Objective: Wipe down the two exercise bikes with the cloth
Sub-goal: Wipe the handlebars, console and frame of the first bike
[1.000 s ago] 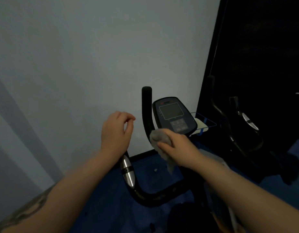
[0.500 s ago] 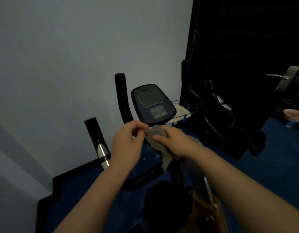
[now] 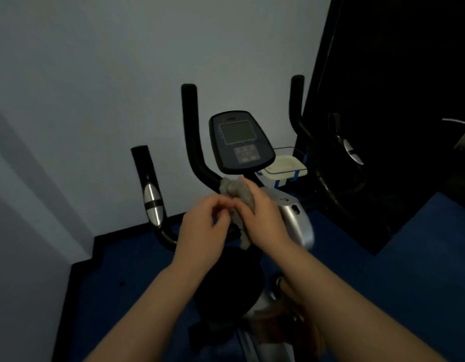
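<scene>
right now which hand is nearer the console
Right. The right hand holds the cloth just below the console; the left hand sits lower and further left.

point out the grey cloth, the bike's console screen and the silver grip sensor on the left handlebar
crumpled grey cloth (image 3: 238,190): head view, on the bunched upper part above the hands
dark oval bike console (image 3: 236,132): head view, on the middle of its square screen
silver oval grip sensor (image 3: 151,195): head view, on its upper metal half

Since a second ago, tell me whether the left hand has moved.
Yes. The left hand has moved right, away from the silver-banded handlebar grip and in to the cloth held by the right hand, just below the console.
</scene>
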Demonstrator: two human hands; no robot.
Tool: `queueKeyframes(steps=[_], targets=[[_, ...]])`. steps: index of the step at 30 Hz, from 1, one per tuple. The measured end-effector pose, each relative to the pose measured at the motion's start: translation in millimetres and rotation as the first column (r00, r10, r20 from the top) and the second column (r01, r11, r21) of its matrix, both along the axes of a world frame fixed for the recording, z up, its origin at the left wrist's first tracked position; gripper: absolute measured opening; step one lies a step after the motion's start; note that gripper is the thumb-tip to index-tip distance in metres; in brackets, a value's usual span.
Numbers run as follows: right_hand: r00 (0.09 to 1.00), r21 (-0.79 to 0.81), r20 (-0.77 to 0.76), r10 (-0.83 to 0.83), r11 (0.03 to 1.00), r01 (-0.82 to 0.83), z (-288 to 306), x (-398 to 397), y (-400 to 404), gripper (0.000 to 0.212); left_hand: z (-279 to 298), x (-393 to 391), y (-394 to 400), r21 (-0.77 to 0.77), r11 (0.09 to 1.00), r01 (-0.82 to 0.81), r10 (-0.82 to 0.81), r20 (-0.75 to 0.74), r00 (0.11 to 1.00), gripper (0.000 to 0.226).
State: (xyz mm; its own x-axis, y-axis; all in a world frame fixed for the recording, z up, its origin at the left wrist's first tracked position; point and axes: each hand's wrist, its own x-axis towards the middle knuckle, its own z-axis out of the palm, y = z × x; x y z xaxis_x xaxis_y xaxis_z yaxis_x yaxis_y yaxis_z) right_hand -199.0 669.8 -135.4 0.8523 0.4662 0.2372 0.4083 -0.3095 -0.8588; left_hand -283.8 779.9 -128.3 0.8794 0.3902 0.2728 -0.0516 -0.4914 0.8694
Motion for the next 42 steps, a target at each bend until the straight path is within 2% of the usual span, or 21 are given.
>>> queueKeyframes(steps=[5, 8, 11, 15, 19, 21, 26, 29, 31, 34, 36, 38, 40, 42], targets=[[0.988, 0.069, 0.116, 0.098, 0.992, -0.106, -38, -45, -46, 0.055, -6, -21, -3, 0.091, 0.992, -0.093, 0.096, -0.026, 0.995, 0.020], [0.986, 0.047, 0.119, 0.113, 0.992, -0.119, -29, -24, -34, 0.049, -6, -28, -7, 0.151, 0.982, -0.110, 0.118, -0.046, 0.992, 0.020], [0.993, 0.106, 0.086, 0.075, 0.991, -0.084, -15, -19, -22, 0.046, -7, -38, -14, 0.207, 0.970, -0.130, 0.153, -0.096, 0.984, 0.017], [0.995, 0.136, 0.042, 0.086, 0.987, -0.091, -42, -58, -53, 0.049, -19, -52, -23, 0.124, 0.977, -0.171, 0.183, -0.090, 0.979, 0.018], [0.966, 0.016, 0.222, 0.128, 0.991, -0.135, -40, -46, -55, 0.049, -21, -54, -26, 0.115, 0.973, -0.202, 0.210, -0.065, 0.976, 0.017], [0.951, -0.028, 0.263, 0.165, 0.986, -0.163, -28, -31, -42, 0.050, -21, -54, -27, 0.141, 0.972, -0.187, 0.198, -0.065, 0.978, 0.017], [0.990, 0.165, 0.136, 0.028, 0.985, -0.050, -47, -62, -49, 0.056, -23, -56, -26, 0.086, 0.976, -0.200, 0.204, -0.039, 0.978, 0.019], [0.969, 0.026, 0.233, 0.081, 0.996, -0.090, -45, -46, -60, 0.053, -25, -55, -26, 0.027, 0.977, -0.211, 0.212, -0.033, 0.977, 0.021], [0.946, -0.078, 0.318, 0.054, 0.996, -0.031, -32, -20, -58, 0.054, -26, -55, -25, 0.027, 0.977, -0.210, 0.211, -0.037, 0.977, 0.021], [0.908, -0.130, 0.418, -0.029, 0.987, 0.092, -19, -4, -54, 0.049, -26, -54, -26, 0.017, 0.978, -0.210, 0.210, -0.042, 0.977, 0.022], [0.918, -0.167, 0.396, -0.018, 0.982, 0.092, -31, -12, -53, 0.044, -25, -55, -26, 0.033, 0.976, -0.216, 0.218, -0.047, 0.975, 0.022], [0.935, -0.169, 0.353, -0.031, 0.981, 0.097, -44, -24, -58, 0.046, -24, -55, -26, 0.084, 0.974, -0.210, 0.216, -0.070, 0.974, 0.020], [0.921, -0.189, 0.389, -0.029, 0.976, 0.111, -48, -24, -61, 0.043, -19, -53, -24, 0.203, 0.962, -0.183, 0.211, -0.125, 0.969, 0.016], [0.883, -0.318, 0.469, 0.022, 0.937, 0.146, -37, -10, -55, 0.033, -10, -46, -22, 0.360, 0.924, -0.130, 0.213, -0.204, 0.955, 0.013]])
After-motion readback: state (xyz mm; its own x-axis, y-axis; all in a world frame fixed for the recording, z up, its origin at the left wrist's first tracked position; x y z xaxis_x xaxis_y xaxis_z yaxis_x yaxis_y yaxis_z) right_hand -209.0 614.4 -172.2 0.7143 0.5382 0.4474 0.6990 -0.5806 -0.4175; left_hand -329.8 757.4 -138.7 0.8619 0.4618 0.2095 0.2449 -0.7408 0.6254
